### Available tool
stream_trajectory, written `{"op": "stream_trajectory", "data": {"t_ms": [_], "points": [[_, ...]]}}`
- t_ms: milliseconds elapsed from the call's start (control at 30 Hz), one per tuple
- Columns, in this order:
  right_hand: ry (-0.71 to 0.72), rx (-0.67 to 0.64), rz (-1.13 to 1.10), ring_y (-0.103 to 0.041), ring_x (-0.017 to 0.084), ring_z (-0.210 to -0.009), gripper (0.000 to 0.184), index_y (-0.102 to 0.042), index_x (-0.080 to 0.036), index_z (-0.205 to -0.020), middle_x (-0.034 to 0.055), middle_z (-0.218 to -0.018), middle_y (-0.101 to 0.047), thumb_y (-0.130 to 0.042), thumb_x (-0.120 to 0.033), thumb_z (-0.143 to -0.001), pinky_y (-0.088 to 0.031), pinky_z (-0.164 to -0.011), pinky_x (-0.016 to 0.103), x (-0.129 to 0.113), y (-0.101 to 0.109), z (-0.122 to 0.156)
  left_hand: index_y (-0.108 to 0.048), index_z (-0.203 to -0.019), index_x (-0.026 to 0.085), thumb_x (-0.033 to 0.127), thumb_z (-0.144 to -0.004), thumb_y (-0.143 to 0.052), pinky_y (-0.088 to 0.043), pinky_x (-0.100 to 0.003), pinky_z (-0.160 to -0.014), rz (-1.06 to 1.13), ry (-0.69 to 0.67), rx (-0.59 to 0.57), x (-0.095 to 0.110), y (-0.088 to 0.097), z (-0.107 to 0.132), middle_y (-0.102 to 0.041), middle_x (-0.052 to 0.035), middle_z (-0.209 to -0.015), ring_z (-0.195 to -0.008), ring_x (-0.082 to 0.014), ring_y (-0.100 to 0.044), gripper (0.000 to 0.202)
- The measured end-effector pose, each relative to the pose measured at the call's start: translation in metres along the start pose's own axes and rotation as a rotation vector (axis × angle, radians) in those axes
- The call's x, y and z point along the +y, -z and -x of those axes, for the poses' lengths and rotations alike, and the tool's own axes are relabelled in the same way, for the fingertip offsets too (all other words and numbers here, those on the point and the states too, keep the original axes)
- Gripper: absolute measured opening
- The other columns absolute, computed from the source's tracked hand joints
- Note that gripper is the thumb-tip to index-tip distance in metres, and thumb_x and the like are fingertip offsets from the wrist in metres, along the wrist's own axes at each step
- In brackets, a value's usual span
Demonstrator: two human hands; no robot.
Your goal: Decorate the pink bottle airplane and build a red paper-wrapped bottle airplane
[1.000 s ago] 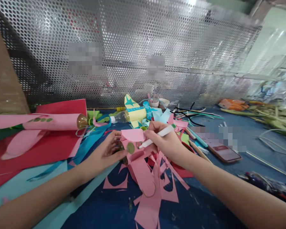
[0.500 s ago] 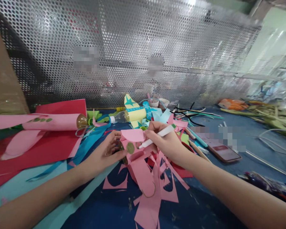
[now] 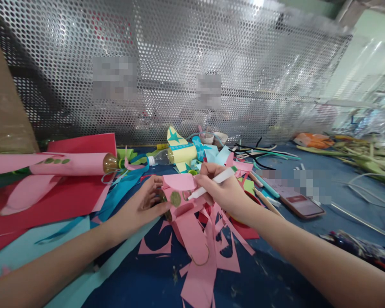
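My left hand (image 3: 144,204) grips the left end of a pink paper-covered craft model (image 3: 179,201) that bears a round green sticker, and its fingers are wrapped round it. My right hand (image 3: 223,190) is closed on a white pen (image 3: 211,183) whose tip touches the pink model near the sticker. Pink paper strips and offcuts (image 3: 208,252) hang and lie below the model on the blue table (image 3: 269,273).
A pink paper plane on a bottle (image 3: 51,164) lies on red paper (image 3: 67,196) at left. A yellow and teal bottle plane (image 3: 179,152) stands behind. A phone (image 3: 300,204), pencils (image 3: 266,201) and black strips lie right. A perforated metal screen (image 3: 192,64) closes the back.
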State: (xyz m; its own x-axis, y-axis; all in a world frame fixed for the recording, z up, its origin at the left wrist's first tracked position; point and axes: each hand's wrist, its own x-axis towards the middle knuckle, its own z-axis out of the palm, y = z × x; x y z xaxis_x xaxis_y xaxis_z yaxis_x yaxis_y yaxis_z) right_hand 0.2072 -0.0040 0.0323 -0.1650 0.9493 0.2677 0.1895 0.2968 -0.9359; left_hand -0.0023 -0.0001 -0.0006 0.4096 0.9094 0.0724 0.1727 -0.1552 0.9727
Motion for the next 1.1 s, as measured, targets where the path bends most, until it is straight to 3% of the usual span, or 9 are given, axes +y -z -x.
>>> {"op": "stream_trajectory", "data": {"t_ms": [167, 467, 767, 1100], "points": [[-0.011, 0.022, 0.018, -0.036, 0.006, -0.036, 0.023, -0.039, -0.023, -0.055, -0.0098, -0.042, -0.040, -0.052, -0.024, -0.074, -0.025, -0.040, 0.022, -0.002, 0.000, 0.000, -0.045, -0.111, 0.026, 0.045, -0.077, -0.067, -0.046, -0.041, -0.092, -0.009, 0.039, 0.003, 0.012, -0.002, 0.002, -0.059, -0.0071, -0.114, -0.108, -0.0268, -0.059, 0.044], [0.014, 0.006, 0.001, -0.035, 0.006, -0.036, 0.024, -0.038, -0.023, -0.054, -0.0096, -0.042, -0.040, -0.051, -0.024, -0.074, -0.025, -0.040, 0.023, 0.000, 0.000, -0.001, -0.045, -0.111, 0.026, 0.045, -0.076, -0.068, -0.049, -0.040, -0.088, 0.004, 0.014, 0.006, 0.003, -0.001, 0.000, -0.061, -0.0064, -0.111, -0.106, -0.0274, -0.061, 0.045], [0.018, 0.031, 0.020, -0.032, 0.007, -0.039, 0.023, -0.037, -0.023, -0.054, -0.0088, -0.043, -0.038, -0.050, -0.024, -0.073, -0.022, -0.041, 0.023, 0.000, 0.001, 0.000, -0.044, -0.100, 0.026, 0.043, -0.075, -0.068, -0.050, -0.041, -0.088, -0.015, 0.041, 0.006, 0.014, -0.003, 0.002, -0.060, -0.0045, -0.107, -0.099, -0.0250, -0.063, 0.038], [0.035, 0.021, 0.028, -0.033, 0.007, -0.040, 0.023, -0.037, -0.023, -0.053, -0.0085, -0.044, -0.038, -0.050, -0.024, -0.072, -0.023, -0.041, 0.023, -0.001, 0.001, -0.002, -0.045, -0.113, 0.028, 0.044, -0.076, -0.068, -0.046, -0.039, -0.091, 0.018, 0.000, -0.002, 0.001, 0.000, 0.000, -0.060, -0.0067, -0.114, -0.105, -0.0259, -0.060, 0.047]]}}
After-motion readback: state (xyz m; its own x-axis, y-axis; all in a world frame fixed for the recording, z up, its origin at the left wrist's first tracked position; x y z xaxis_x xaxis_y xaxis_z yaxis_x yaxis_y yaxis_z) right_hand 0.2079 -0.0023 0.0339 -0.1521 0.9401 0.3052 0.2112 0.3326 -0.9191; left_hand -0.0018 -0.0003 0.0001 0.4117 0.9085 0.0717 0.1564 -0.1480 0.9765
